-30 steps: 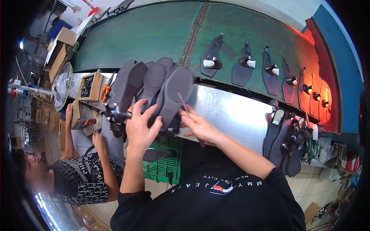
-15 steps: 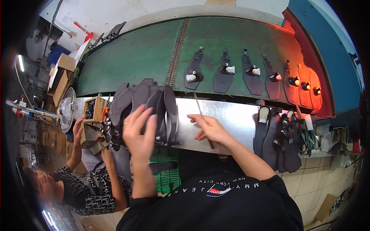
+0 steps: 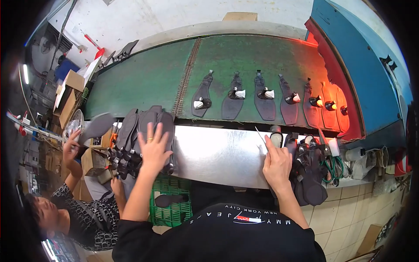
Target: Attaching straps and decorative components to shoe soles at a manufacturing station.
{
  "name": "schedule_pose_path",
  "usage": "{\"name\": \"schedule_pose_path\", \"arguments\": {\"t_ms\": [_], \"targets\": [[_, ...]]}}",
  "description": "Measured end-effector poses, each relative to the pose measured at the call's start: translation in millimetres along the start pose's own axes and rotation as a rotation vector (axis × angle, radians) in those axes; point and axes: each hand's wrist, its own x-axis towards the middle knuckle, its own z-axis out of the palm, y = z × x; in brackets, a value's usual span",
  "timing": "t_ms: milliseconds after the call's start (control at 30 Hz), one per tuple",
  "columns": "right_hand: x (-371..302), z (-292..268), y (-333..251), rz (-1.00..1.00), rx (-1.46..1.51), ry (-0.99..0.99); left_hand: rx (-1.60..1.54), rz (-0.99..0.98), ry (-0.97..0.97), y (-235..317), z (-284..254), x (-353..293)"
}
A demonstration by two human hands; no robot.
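Observation:
My left hand [image 3: 153, 150], a ring on one finger, is spread open over a pile of dark grey sandal soles [image 3: 127, 126] on the metal table. Whether its fingertips touch the pile, I cannot tell. My right hand [image 3: 278, 166] is closed around a thin rod-like tool [image 3: 260, 135], its pale tip pointing away from me. The tool's lower part is mostly hidden by the hand. Just right of that hand lies another group of dark sandals [image 3: 310, 185] with black straps, overhanging the table's front edge.
Behind the metal table [image 3: 214, 150] runs a green conveyor belt [image 3: 144, 83] carrying a row of sandals [image 3: 265, 102], the rightmost under red light from a blue machine [image 3: 353, 56]. Left, a co-worker's raised hand [image 3: 71, 148] holds a sole [image 3: 98, 126]. Below is a green crate [image 3: 159, 214].
My right hand has moved right with the rod-like tool, towards the right-hand sandals. My left hand has stayed over the pile. The co-worker now holds up a sole. The view has shifted.

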Motion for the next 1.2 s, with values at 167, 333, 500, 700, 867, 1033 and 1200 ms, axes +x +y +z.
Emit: {"name": "schedule_pose_path", "arguments": {"t_ms": [167, 333, 500, 700, 867, 1033, 1200], "targets": [[5, 7, 4, 0.052, 0.023, -0.004, -0.048, -0.022, 0.045, -10, -7, 2], [-6, 14, 27, 0.173, 0.020, 0.003, -0.837, -0.141, 0.188, 96, 11, 86], [-6, 42, 29, 0.184, 0.031, -0.079, -1.224, -0.388, 0.381, 127, 20, 169], [-14, 37, 25, 0.095, -0.056, 0.054, -0.606, -0.289, 0.189, 72, 119, 188], [-23, 33, 30, 0.091, 0.031, 0.053, -0.635, -0.062, 0.029, 79, 49, 115], [-16, 40, 27, 0.092, 0.000, -0.003, -0.598, 0.023, -0.181, 75, 30, 135], [-13, 43, 31, 0.100, -0.003, 0.009, -0.543, -0.231, -0.055, 89, 85, 209]]}}
